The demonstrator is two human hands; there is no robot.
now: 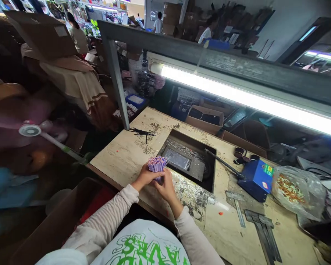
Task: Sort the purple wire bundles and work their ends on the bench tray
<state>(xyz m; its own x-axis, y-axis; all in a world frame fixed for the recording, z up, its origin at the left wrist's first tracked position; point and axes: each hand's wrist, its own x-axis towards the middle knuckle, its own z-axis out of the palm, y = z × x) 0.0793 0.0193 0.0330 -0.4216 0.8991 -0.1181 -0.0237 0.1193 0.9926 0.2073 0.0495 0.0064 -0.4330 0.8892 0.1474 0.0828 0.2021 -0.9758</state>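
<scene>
Between my two hands, near the front edge of the wooden bench, is a bundle of purple wires (156, 166) standing on end, its copper-coloured tips facing up. My left hand (145, 176) wraps round the bundle's left and front side. From the right, my right hand (167, 186) closes on the same bundle lower down, thumbs near each other. Just beyond the hands, a dark recessed metal tray (213, 184) is set into the bench, holding a rectangular pot with a shiny grey surface (178, 160). The lower ends of the wires are hidden by my fingers.
A blue box (255, 180) with a black arm reaching over the tray stands right, beside a clear plastic bag (300, 191) of small wires. Flat metal tools (262, 228) lie front right, black strips (142, 132) back left. A lit tube lamp (237, 99) hangs above; a fan (29, 129) spins left.
</scene>
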